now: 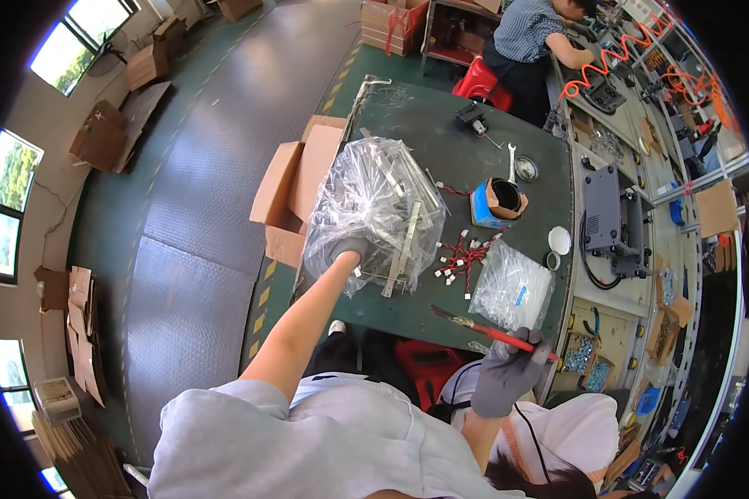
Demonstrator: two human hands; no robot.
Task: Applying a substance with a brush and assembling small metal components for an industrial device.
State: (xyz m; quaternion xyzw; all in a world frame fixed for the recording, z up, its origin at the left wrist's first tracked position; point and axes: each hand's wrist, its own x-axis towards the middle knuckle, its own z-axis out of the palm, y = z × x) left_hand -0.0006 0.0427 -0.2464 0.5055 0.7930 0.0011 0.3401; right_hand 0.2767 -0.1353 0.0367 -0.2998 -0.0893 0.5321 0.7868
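Note:
My left hand, in a grey glove, reaches to a clear plastic bag of metal strips on the green table. Crumpled film hides its fingers. In my right hand, also gloved, is a red-handled paintbrush, its bristle end pointing left above the table's near edge. Red-and-black wire leads with white connectors lie to the right of the bag. Beside them is a smaller clear bag of pale pieces. Behind it stands a blue tin with a dark inside.
An open cardboard box adjoins the table's left edge. A wrench, a round lid and a small black motor-like part lie on the table. A crowded workbench runs along the right. One person sits close at my right; another works farther back.

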